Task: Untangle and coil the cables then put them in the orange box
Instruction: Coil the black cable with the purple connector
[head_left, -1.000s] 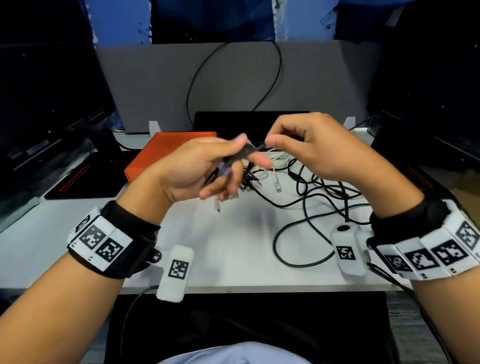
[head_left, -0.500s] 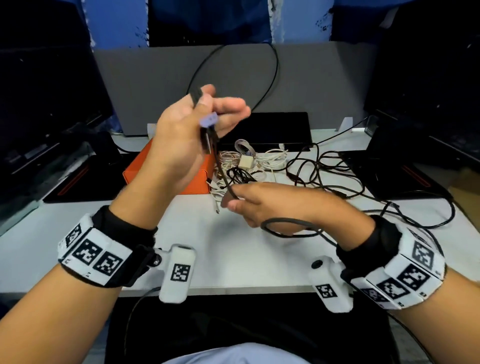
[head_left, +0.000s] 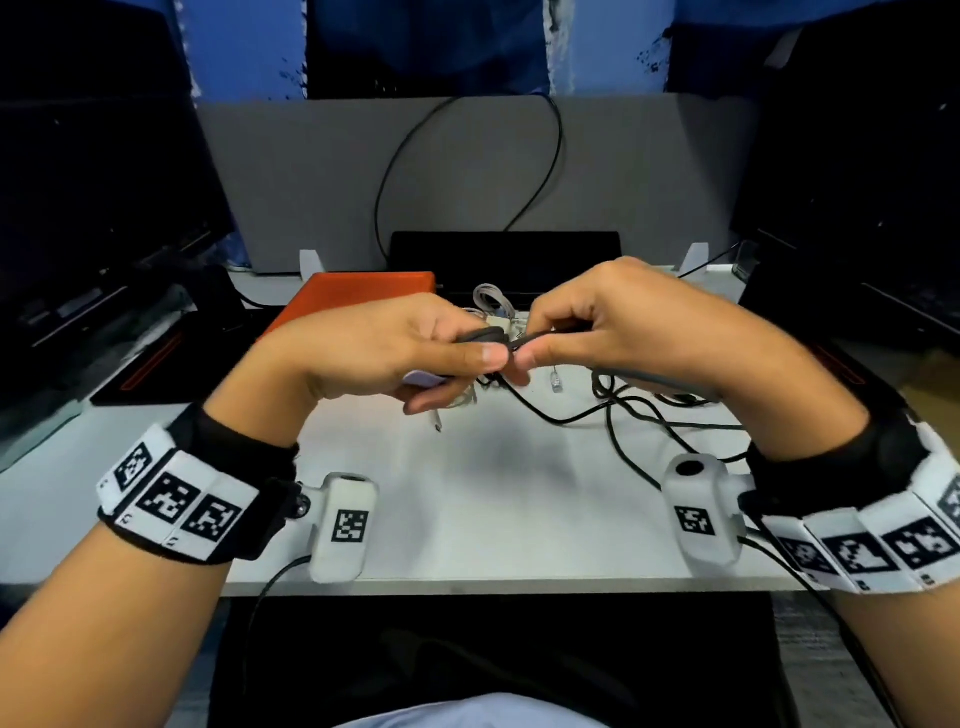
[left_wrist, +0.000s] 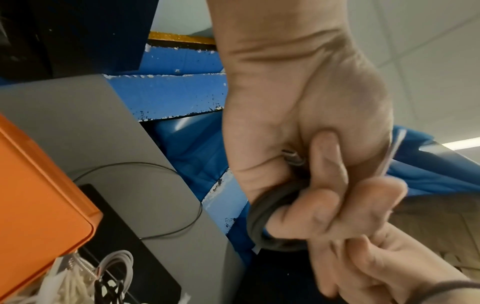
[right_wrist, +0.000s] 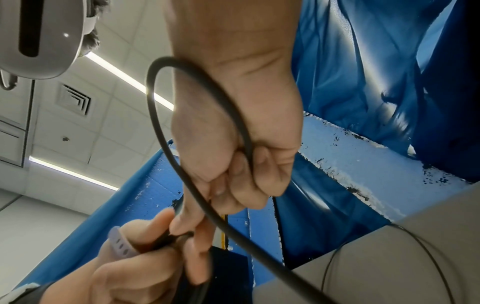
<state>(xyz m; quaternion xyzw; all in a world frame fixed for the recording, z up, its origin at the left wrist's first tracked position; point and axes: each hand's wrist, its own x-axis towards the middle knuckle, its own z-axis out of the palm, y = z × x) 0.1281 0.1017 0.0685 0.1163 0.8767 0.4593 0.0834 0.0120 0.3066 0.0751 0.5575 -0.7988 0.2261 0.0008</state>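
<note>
A white desk (head_left: 467, 509) runs up to a grey partition (head_left: 291, 171), with dark monitors on both sides. In the head view the orange box (head_left: 358, 291) lies at the far left of the desk, and a pile of black and white cables (head_left: 613, 400) spreads to the right of it. Above the desk's middle, the left hand (head_left: 374, 348) and right hand (head_left: 618, 327) meet, both pinching one dark cable (head_left: 483, 335).

In the left wrist view the left hand's (left_wrist: 306, 127) curled fingers (left_wrist: 330, 164) hold a small coil of that cable (left_wrist: 259, 214), with the box (left_wrist: 39, 205) at the left.

In the right wrist view the right hand (right_wrist: 233, 133) grips the cable (right_wrist: 161, 131), which loops past the wrist.
</note>
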